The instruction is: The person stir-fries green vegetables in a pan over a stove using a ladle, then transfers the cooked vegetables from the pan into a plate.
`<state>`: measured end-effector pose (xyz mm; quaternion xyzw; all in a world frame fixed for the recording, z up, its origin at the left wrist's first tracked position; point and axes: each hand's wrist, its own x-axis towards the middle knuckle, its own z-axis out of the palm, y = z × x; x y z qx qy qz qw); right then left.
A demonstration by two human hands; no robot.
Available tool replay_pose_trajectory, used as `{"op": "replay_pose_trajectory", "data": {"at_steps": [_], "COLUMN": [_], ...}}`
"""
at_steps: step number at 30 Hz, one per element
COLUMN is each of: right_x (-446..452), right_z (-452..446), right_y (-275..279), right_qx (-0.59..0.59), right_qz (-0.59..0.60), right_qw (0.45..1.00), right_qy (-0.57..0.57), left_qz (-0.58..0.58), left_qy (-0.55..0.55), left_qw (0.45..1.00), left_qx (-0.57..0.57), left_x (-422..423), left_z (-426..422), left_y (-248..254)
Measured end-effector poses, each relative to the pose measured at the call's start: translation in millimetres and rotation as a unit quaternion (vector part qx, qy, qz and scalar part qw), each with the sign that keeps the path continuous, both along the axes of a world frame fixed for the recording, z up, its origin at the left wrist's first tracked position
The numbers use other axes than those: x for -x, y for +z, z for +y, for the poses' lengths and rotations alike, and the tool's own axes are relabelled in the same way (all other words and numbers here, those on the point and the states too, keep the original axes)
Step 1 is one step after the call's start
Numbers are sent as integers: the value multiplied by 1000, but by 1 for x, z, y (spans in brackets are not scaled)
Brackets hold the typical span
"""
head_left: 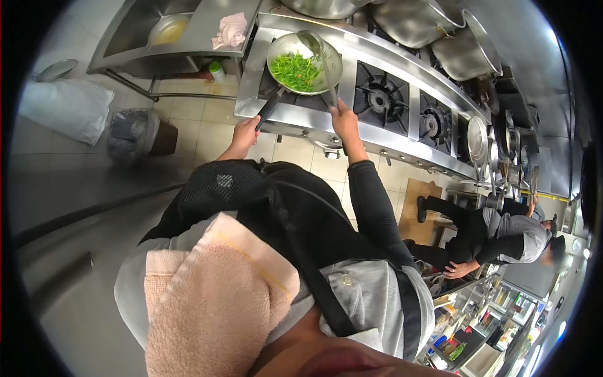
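two bare hands are engaged at the near edge of the stove [465,164]. nearest the camera, a pink towel [220,295] lies over the person's left shoulder. the left hand [245,135] is closed around the black handle [270,110] of the pan [338,66], fingers wrapped. the right hand [345,125] is closed around the handle of the metal ladle [327,75]; the exact placement of its fingertips cannot be told.

the pan is located at the left burner position. chopped green vegetables [294,71] occupy its left and near portion. the ladle extends across the right side of the pan, bowl end at the far side; contact between bowl and pan cannot be told.

right of the pan, two burners [379,98] are exposed. left of the stove, a lined bin [135,135] stands on the floor. a crumpled pink cloth [231,31] is placed on the metal counter [210,34], right of the sink [129,38]. large metal pots [414,24] are positioned behind the burners. far right, a co-worker [502,235] in a grey and black top is present.
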<state>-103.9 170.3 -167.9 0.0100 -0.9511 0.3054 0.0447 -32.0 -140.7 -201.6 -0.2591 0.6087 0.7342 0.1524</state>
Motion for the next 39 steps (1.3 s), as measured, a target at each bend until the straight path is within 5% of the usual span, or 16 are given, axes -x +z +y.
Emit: {"op": "replay_pose_trajectory", "data": {"at_steps": [3, 6, 8, 10, 12, 15, 21, 25, 29, 32, 36, 39], "right_x": [-28, -72, -86, -82, -80, -97, -81, -75, -92, -91, -63, -66], "right_z": [-6, 60, 73, 82, 89, 96, 80, 74, 94, 96, 73, 70], "right_y": [0, 5, 53, 66, 100, 169, 141, 118, 162, 188, 166, 152], "right_qx": [-3, -136, -219, -191, -80, -90, -154, -101, -83, -88, -124, -67], "right_qz": [-10, -5, -41, 43, -46, -112, -155, -53, -102, -204, -109, -29], "right_qw": [998, 989, 975, 981, 996, 989, 976, 994, 991, 975, 986, 997], "right_qy": [58, 62, -3, 2, -7, 42, 23, 2, 29, -9, -22, -20], "left_qz": [-9, -79, -94, -103, -98, -66, 0, 34, 22, 3, 55, 83], "left_qy": [4, 27, -63, -142, -199, -219, -215, -182, -189, -197, -190, -192], "left_qw": [1000, 992, 984, 969, 965, 971, 975, 983, 982, 976, 979, 978], "left_qx": [1, -94, -139, -176, -143, -75, -51, -13, 11, -93, -54, -2], "left_x": [0, 6, 28, 59, 56, 28, 4, -34, -39, -4, 25, 0], "left_z": [1, 5, 4, 9, 11, 25, 32, 40, 31, 28, 38, 46], "left_y": [1, 6, 7, 9, 4, 17, 26, -5, 4, 32, 59, 21]}}
